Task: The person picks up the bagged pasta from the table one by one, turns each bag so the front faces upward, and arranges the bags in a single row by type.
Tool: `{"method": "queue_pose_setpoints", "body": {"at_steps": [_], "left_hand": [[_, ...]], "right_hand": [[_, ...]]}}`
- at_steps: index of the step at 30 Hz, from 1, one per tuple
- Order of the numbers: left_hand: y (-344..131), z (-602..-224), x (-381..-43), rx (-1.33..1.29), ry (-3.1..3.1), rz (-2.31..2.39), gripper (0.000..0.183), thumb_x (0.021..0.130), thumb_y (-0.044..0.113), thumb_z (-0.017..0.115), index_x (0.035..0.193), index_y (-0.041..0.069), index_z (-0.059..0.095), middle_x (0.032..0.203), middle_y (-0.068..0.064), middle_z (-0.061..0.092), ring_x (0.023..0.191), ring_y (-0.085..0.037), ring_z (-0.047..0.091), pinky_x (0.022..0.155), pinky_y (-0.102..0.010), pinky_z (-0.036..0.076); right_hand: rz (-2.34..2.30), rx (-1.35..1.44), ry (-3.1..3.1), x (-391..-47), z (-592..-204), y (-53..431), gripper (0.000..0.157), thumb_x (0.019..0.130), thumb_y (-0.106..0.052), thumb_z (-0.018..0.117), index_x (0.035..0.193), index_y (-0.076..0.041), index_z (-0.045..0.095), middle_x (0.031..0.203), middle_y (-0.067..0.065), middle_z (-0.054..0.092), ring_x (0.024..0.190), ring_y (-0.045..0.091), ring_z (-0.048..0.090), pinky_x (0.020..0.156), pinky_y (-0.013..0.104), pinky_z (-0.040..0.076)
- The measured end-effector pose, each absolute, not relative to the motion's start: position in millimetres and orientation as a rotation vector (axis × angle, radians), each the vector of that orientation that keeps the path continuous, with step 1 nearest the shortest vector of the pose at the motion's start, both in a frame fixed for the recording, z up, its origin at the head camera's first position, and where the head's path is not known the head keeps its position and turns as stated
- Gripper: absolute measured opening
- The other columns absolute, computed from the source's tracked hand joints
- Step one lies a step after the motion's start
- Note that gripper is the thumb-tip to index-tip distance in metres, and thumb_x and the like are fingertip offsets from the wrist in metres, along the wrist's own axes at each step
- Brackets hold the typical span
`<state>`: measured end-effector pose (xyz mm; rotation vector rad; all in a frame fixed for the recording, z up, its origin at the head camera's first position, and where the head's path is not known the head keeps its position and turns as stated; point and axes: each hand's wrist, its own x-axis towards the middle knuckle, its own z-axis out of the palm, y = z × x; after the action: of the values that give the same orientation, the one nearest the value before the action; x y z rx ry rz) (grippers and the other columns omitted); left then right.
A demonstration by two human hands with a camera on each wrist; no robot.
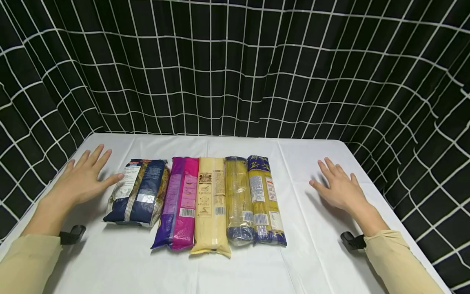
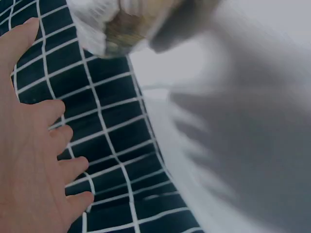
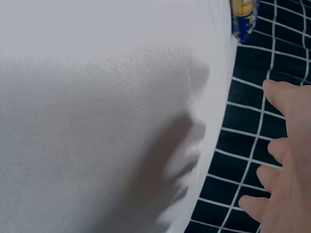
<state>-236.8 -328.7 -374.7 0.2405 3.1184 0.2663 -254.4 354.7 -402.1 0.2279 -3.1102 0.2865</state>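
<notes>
My left hand (image 1: 82, 179) hovers over the table with fingers spread, nearest to a dark blue pasta bag (image 1: 147, 192). Its thumb overlaps that bag's edge in the head view, but the left wrist view shows a gap between thumb and bag (image 2: 124, 29). To the right lie a purple-and-pink packet (image 1: 183, 188), a cream packet (image 1: 210, 228), a clear packet of yellow spaghetti (image 1: 235, 179) and a blue-ended spaghetti packet (image 1: 262, 208), side by side. Apart from them, my right hand (image 1: 339, 185) hovers with straight fingers, holding nothing; its shadow falls on the cloth.
A white cloth covers the table (image 1: 301, 253). Black curtains with a white grid (image 1: 235, 69) rise behind it and along both sides. Each wrist wears a black strap mount, the left mount (image 1: 73, 234) and the right mount (image 1: 352, 241).
</notes>
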Motion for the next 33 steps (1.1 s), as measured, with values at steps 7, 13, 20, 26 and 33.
{"method": "queue_pose_setpoints", "body": {"at_steps": [7,13,20,26,33], "left_hand": [[-299,-354,-245,0.323,3.154,0.307,0.098,0.101,0.072,0.040,0.167,0.007,0.008,0.172,-0.025,-0.001,0.152,-0.058,0.007,0.119,-0.075,0.000],[-259,-333,-261,0.429,3.146,0.441,0.095,0.101,0.067,0.047,0.167,0.008,0.013,0.173,-0.020,0.006,0.155,-0.050,0.013,0.122,-0.071,0.007],[-211,-316,-282,0.567,3.139,0.567,0.081,0.103,0.048,0.060,0.165,0.008,0.027,0.171,-0.018,0.022,0.154,-0.044,0.026,0.120,-0.068,0.024],[-165,-310,-303,0.723,3.125,0.632,0.070,0.102,0.037,0.064,0.160,0.006,0.038,0.166,-0.018,0.033,0.152,-0.038,0.034,0.120,-0.059,0.033],[-109,-316,-324,0.882,3.052,0.741,0.059,0.104,0.034,0.063,0.154,0.006,0.047,0.158,-0.015,0.045,0.146,-0.033,0.044,0.119,-0.050,0.038]], "right_hand": [[0.322,0.252,-3.066,-251,-400,354,0.084,0.106,-0.061,0.042,0.167,-0.009,0.016,0.172,0.020,0.011,0.152,0.053,0.018,0.116,0.078,0.010],[0.483,0.284,-3.001,-244,-397,347,0.082,0.106,-0.054,0.051,0.167,-0.009,0.019,0.171,0.021,0.016,0.149,0.054,0.026,0.113,0.074,0.027],[0.679,0.358,-2.893,-238,-394,328,0.073,0.103,-0.037,0.064,0.160,0.000,0.035,0.164,0.027,0.033,0.146,0.051,0.036,0.116,0.067,0.031],[0.845,0.359,-2.859,-233,-394,311,0.065,0.103,-0.029,0.066,0.156,0.000,0.042,0.156,0.028,0.043,0.128,0.048,0.057,0.101,0.061,0.051],[0.998,0.306,-2.891,-230,-396,294,0.064,0.103,-0.031,0.066,0.156,-0.002,0.043,0.155,0.026,0.045,0.124,0.043,0.063,0.102,0.058,0.051]]}}
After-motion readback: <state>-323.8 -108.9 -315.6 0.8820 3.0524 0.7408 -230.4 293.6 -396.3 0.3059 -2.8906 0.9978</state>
